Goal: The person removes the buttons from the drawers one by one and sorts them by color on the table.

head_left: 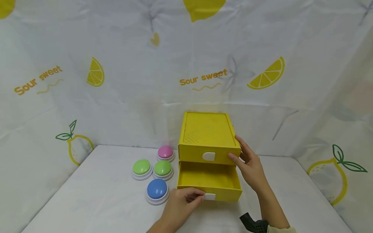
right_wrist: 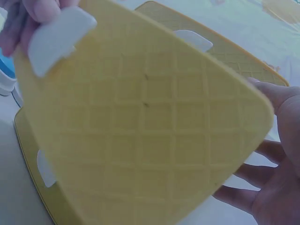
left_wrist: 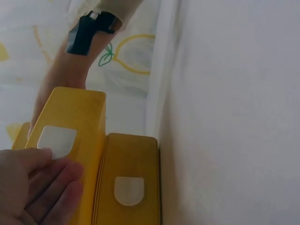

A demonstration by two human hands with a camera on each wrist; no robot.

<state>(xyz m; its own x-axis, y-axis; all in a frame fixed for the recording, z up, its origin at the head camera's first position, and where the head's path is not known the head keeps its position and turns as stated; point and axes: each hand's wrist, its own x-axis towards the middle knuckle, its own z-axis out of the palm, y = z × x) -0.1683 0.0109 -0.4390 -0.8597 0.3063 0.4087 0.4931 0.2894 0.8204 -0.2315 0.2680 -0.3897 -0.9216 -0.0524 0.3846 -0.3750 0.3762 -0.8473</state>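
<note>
A yellow drawer box [head_left: 207, 129] stands on the white table with its middle drawer [head_left: 225, 194] pulled out; the inside that shows holds nothing. My left hand [head_left: 182, 205] pinches the white pull tab [left_wrist: 57, 140] of that drawer between thumb and fingers. At the box's upper right corner, my right hand [head_left: 249, 163] holds on, thumb on the top drawer's front [head_left: 190, 153] and fingers along the side. The bottom drawer [left_wrist: 129, 161] is closed; it shows in both wrist views but is hidden from the head view.
Left of the box sit several round push buttons on white bases: a pink button [head_left: 165, 152], two green ones, with one green button [head_left: 141, 167] farther left, and a blue button [head_left: 157, 189] close to my left hand. A lemon-print curtain [head_left: 131, 97] hangs behind.
</note>
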